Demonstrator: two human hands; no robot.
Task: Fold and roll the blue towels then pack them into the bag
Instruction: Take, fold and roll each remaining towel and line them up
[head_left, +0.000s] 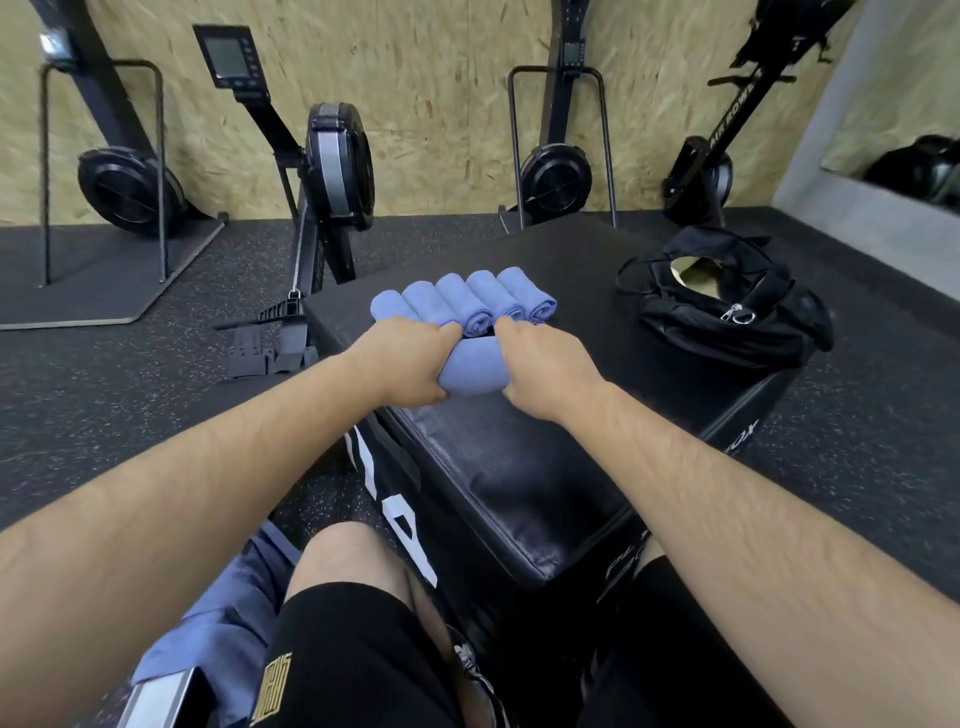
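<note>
Towel roll (474, 371) lies left-to-right

The towels (467, 304) were light blue, the bag (727, 332) black, the box (519, 467) black with white lettering, the floor (130, 395) dark grey with pale specks

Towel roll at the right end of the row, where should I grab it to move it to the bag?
Grip the end roll round its middle, coming from above and the right: that side is free, its left side lies against the next roll, and a wrap-around hold should keep it from unwinding.
</note>
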